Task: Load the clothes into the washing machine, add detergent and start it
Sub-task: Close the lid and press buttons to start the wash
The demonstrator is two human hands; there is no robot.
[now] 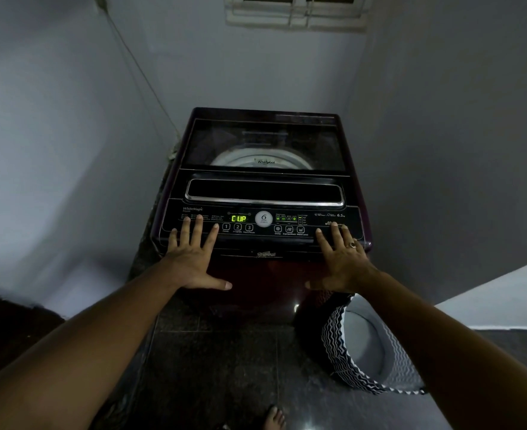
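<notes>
A bare foot (274, 417) stands on the dark tiled floor (219, 361) in front of the washing machine (265, 274). A zigzag-patterned laundry basket (333, 342) sits at the machine's front right corner. Both hands lie flat and released, fingers spread, on the machine's front edge: the left hand (191, 259) left of the numbered buttons, the right hand (343, 259), wearing a ring (352, 244), at the right end. Between them the display (239, 218) glows green. Behind it the glass lid (263, 144) is closed. The machine stands in a wall corner below a window (296, 10).

Home laundry corner, top-load washing machine (260, 193) between painted walls (70, 119), laundry basket (367, 346) on tiled floor (225, 361)
</notes>
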